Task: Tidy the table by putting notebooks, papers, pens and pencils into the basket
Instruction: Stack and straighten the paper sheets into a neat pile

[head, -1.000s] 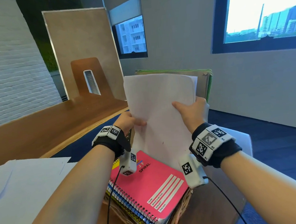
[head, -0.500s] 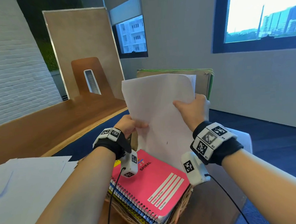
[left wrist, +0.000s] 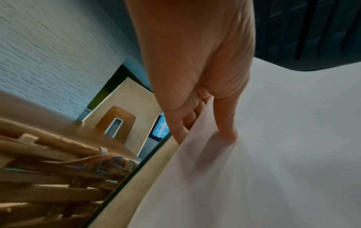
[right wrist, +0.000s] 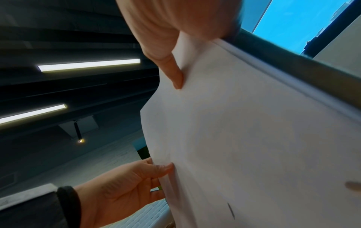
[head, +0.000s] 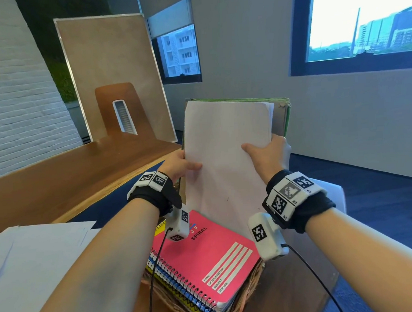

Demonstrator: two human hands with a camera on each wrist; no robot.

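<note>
Forearms come in from the bottom of the head view, each with a black wrist strap carrying a white tagged camera block and a cable. Right under them sits the wicker basket [head: 237,309] on the wooden table [head: 304,283], and it's got a stack of spiral notebooks lying in it with a pink notebook [head: 207,260] on top, cover up, coil along its left side. Off to the left on the table there's a loose spread of white sheets [head: 36,260], well apart from the basket. Just past the pink cover, a stack of white papers [head: 224,154] stands upright with its bottom end down inside the basket behind the notebooks. The left hand [head: 177,166] pinches the left edge, thumb on the front and fingers tucked behind, which the left wrist view shows pretty clearly. The right hand [head: 267,155] grips the right edge the same way, thumb pressed on the front sheet. Right behind the papers there's a tan folder with green edging [head: 284,116], also upright and held along with them. Further back: a long wooden bench top, a leaning board, and two windows.
</note>
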